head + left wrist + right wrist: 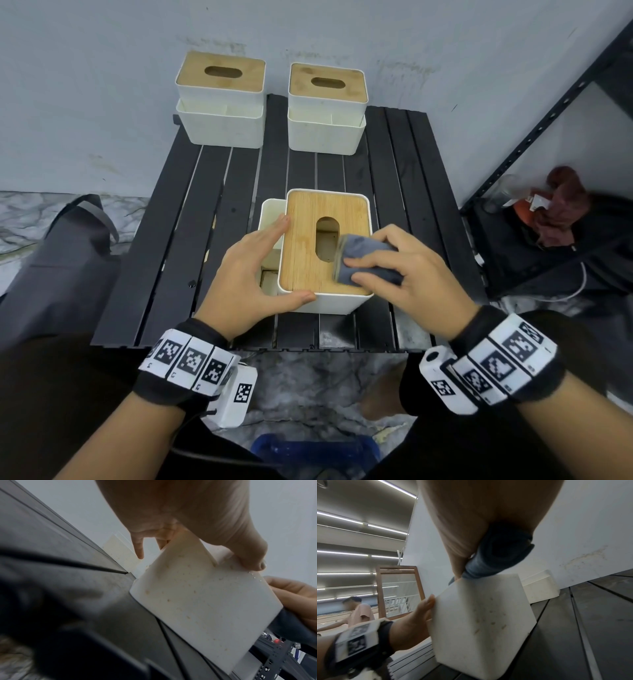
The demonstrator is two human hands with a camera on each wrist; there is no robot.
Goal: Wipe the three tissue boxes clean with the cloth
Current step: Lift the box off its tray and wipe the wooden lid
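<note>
Early in the job: right hand (407,270) pinching folded cloth (363,262) on near tissue box (325,246) lid, left hand (253,270) spread steadying it, speckled white sides and two far boxes (221,102) (327,109) seemingly left.

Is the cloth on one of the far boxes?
No, the right hand holds the cloth on the near box's wooden lid; both far boxes sit untouched.

Bare tabletop (239,178) lies open between near tissue box (325,294) and two rear boxes (221,102); shelf frame (534,137) bounds right side.
</note>
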